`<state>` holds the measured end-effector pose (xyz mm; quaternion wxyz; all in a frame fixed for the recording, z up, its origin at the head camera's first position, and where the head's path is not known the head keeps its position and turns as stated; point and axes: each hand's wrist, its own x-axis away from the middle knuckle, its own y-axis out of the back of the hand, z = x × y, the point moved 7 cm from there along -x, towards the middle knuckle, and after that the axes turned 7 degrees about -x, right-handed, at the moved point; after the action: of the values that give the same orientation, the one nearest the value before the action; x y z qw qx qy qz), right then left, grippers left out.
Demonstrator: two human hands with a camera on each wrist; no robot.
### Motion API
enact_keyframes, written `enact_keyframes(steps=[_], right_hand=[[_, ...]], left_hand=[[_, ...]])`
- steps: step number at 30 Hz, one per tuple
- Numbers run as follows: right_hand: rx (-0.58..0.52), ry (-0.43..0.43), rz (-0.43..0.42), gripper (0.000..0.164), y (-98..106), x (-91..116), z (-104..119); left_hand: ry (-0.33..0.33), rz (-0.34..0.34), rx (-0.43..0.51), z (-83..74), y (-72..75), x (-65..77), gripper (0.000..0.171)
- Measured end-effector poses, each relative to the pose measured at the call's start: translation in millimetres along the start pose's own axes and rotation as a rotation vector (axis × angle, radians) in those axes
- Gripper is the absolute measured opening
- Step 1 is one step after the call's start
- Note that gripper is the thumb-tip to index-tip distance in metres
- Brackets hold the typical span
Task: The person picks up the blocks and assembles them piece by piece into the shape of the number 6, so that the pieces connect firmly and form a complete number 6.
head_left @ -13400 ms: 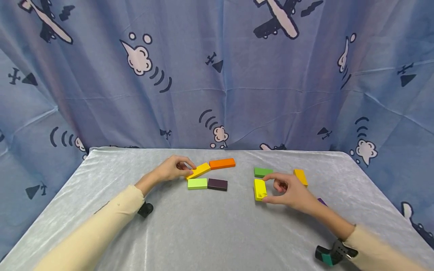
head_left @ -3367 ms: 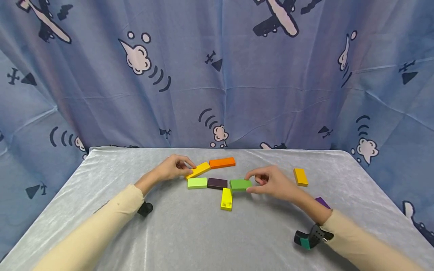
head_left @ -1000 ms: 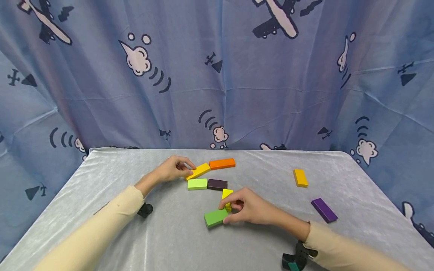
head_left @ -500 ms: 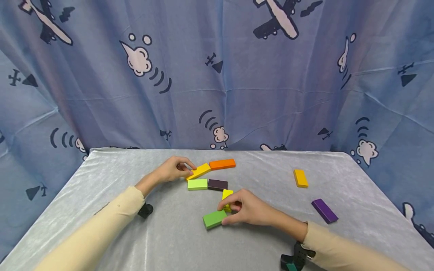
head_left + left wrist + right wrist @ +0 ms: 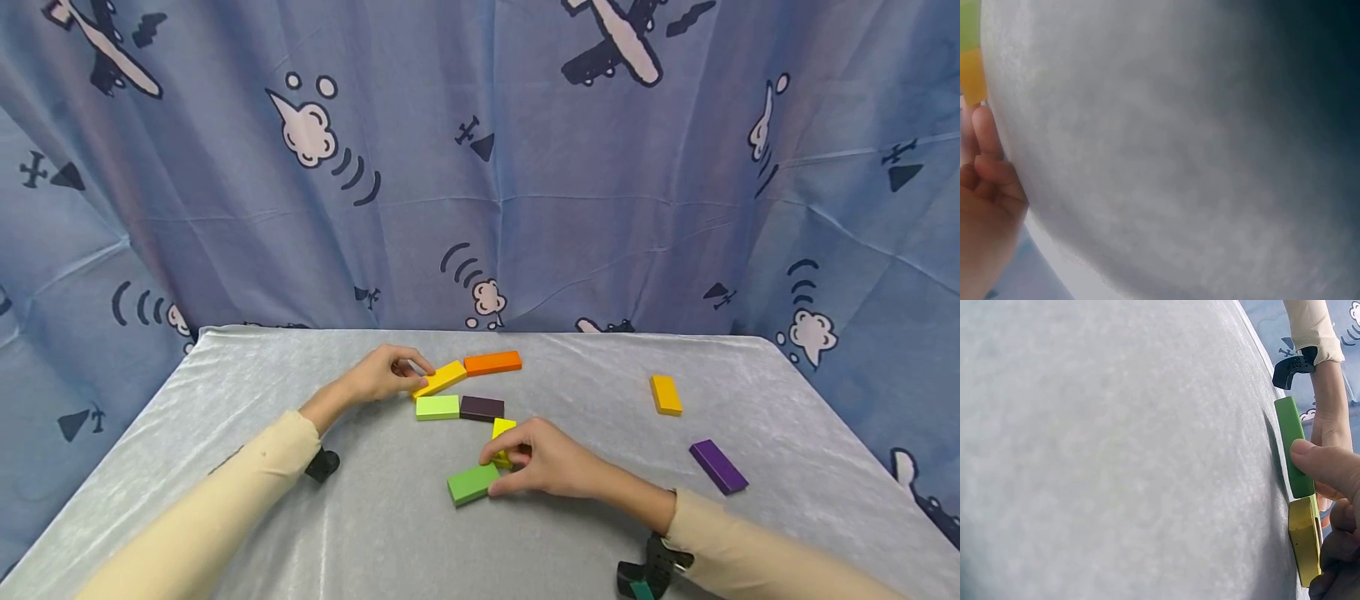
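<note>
Since about three seconds ago, the green block (image 5: 472, 485) has moved from beside the dark row toward the person; the right hand (image 5: 551, 460) has come along with it.

From left to right: the left hand (image 5: 381, 373) pinches the near end of a golden block (image 5: 444, 377), thumb and fingertip close together. Its far corner meets an orange block (image 5: 492, 363). Just nearer the person, a lime block (image 5: 437, 407) and a dark block (image 5: 482, 407) lie end to end. The green block is next, low in the middle, its right end gripped narrowly between the right thumb and finger. Behind it, partly covered by those fingers, lies a lemon block (image 5: 502, 432); I can't tell whether the two touch. Well apart on the right lie an amber block (image 5: 666, 395) and, nearer, a slanted purple block (image 5: 718, 467).

The right knuckles sit so close over the lemon block that a careless lift could knock it askew; a twist of the left fingers could part the golden and orange corners.

The blocks are smooth, flat, crisp-edged oblongs, and the lemon one bears small marks. The pale tablecloth (image 5: 375, 525) looks plush and faintly creased.
</note>
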<state>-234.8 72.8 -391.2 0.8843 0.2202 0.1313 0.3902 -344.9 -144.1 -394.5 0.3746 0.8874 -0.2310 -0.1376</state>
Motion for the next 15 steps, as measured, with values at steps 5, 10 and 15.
enact_keyframes(steps=[5, 10, 15], right_hand=[[0.007, -0.011, -0.004, 0.021, -0.4, -1.7, -0.3], [0.005, -0.029, -0.004, 0.021, -0.9, -2.7, -1.7], [0.008, -0.034, 0.0, 0.021, -0.8, -2.7, -3.4]], left_hand=[[0.0, 0.0, -0.003, 0.0, 0.3, -0.4, 0.018], [-0.009, 0.0, -0.01, -1.0, 0.2, 0.4, 0.018], [-0.004, 0.0, -0.011, -1.6, 0.0, 1.0, 0.018]])
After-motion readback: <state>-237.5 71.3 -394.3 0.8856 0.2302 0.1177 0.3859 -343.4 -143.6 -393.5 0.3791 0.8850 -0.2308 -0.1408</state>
